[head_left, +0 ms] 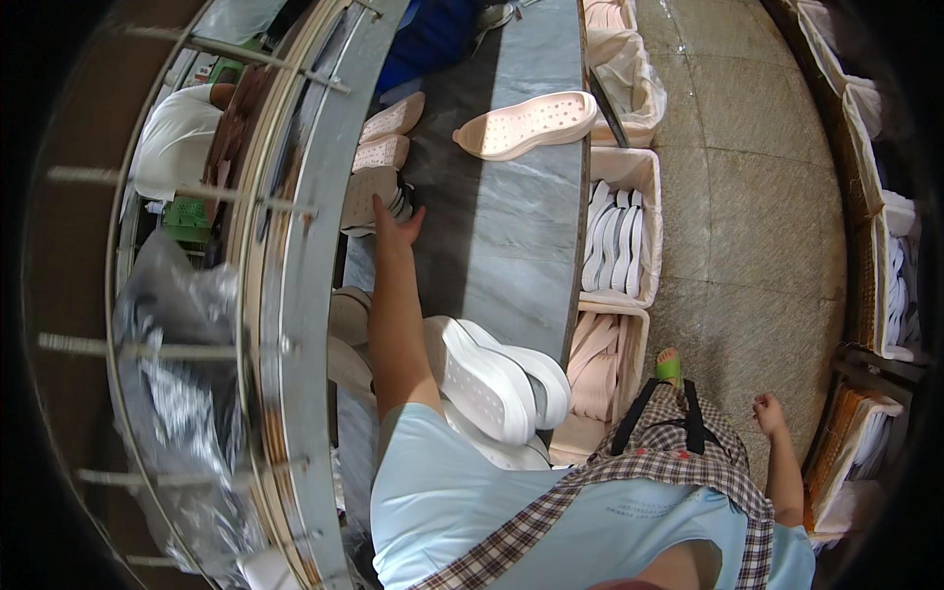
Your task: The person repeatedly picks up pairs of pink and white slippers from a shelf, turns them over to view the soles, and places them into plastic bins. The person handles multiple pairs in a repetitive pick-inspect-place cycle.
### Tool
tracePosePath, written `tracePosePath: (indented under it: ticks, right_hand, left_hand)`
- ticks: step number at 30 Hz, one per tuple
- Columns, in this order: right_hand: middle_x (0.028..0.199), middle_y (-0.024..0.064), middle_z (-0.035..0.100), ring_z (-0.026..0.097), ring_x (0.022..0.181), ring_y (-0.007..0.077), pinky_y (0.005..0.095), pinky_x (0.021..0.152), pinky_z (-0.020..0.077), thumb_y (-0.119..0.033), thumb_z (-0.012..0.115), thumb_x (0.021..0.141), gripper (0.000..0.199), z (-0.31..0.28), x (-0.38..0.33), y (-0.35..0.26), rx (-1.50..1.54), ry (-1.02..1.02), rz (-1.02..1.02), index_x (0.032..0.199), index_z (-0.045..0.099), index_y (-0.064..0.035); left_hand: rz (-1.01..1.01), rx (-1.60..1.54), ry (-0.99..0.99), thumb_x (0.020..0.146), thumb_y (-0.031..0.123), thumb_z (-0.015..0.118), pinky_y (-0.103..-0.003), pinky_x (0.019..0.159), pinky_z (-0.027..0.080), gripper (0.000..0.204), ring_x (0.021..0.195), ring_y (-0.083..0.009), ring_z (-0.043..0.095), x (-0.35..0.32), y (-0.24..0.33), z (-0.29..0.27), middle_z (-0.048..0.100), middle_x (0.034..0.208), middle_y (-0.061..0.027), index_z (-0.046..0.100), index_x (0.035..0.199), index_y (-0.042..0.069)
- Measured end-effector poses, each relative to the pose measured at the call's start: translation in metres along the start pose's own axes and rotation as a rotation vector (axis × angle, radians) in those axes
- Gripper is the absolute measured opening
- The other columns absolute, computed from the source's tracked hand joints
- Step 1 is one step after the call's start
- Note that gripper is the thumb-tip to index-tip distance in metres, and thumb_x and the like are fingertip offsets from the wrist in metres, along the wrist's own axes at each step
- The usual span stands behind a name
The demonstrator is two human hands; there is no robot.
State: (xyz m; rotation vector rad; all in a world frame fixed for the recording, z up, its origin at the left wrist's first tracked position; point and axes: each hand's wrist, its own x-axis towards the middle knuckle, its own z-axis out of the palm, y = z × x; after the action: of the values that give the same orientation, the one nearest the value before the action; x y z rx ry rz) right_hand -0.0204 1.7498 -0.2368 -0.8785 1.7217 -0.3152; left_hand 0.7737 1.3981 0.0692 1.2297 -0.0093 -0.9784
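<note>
My left hand [397,224] reaches forward to a stack of greyish shoe soles [370,193] at the left side of the grey tabletop [521,221]. Its thumb stands apart from the fingers, which touch the edge of the stack; some fingertips are hard to make out. Beyond the stack lie small pinkish soles [382,152]. A single pale pink sole [526,126] with a holed surface rests near the table's right edge. Close to my left upper arm sit large white soles [487,379], overlapping. My right hand [768,413] hangs low beside my body, loosely curled, with nothing visible in it.
Lined bins along the table's right side hold white soles [612,241] and pink soles [595,364]. More baskets [890,285] stand across the tiled floor [757,197]. At left, a metal rack [320,295] borders the table; a person in white [177,143] is beyond it.
</note>
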Motion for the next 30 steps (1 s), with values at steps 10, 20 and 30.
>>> tracePosePath:
  ticks: [10, 20, 30]
  right_hand:
    - [0.084, 0.0162, 0.062, 0.06, 0.078, 0.029, 0.0366, 0.072, 0.0478, -0.012, 0.055, 0.08, 0.021, -0.007, 0.034, -0.06, -0.329, 0.036, -0.028, 0.097, 0.057, 0.0012]
    - [0.098, 0.0168, 0.064, 0.061, 0.091, 0.0289, 0.0371, 0.079, 0.0476, -0.018, 0.056, 0.086, 0.027, 0.009, 0.044, -0.204, -0.327, -0.137, -0.316, 0.103, 0.058, 0.0018]
    - [0.101, 0.0134, 0.062, 0.061, 0.089, 0.023, 0.0326, 0.079, 0.0485, -0.018, 0.059, 0.085, 0.032, 0.079, 0.026, -0.402, -0.004, -0.388, -1.005, 0.111, 0.057, -0.0012]
  left_hand:
    - [0.123, -0.218, 0.096, 0.089, 0.029, 0.058, -0.04, 0.085, 0.05, 0.058, 0.125, -0.0277, 0.033, 0.056, -0.016, -0.003, 0.025, 0.143, -0.0087, 0.032, 0.139, 0.014]
    - [0.031, -0.375, 0.136, 0.093, 0.016, 0.054, -0.029, 0.062, 0.055, 0.021, 0.081, -0.0193, 0.054, -0.047, -0.009, 0.014, 0.052, 0.101, -0.0114, 0.051, 0.108, 0.002]
    - [-0.061, -0.074, 0.042, 0.093, 0.011, 0.052, -0.03, 0.071, 0.057, 0.015, 0.084, -0.0211, 0.055, -0.237, -0.078, 0.087, 0.053, 0.102, -0.01, 0.051, 0.102, -0.001]
